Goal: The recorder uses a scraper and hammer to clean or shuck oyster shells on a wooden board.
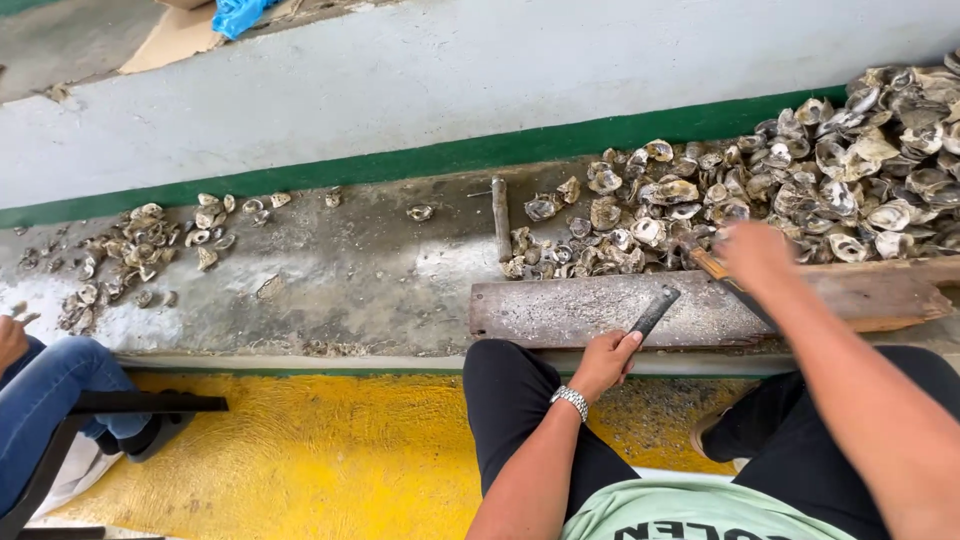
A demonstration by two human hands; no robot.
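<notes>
My left hand (605, 362) grips a dark flat metal blade (655, 310) whose tip rests on a worn wooden board (580, 308) lying across the ledge. A metal watch sits on that wrist. My right hand (755, 255) is blurred over the edge of the oyster shell pile (820, 180) and holds a wooden-handled tool (712, 266). The tool's head is hidden among the shells. I sit with black trousers, knees against the ledge.
A wet concrete ledge (330, 270) runs below a white wall with a green stripe (400, 160). A smaller heap of shells (140, 250) lies at left. A stick (501, 218) lies beside the pile. Another person's jeans-clad leg (50, 395) sits left on yellow floor (330, 440).
</notes>
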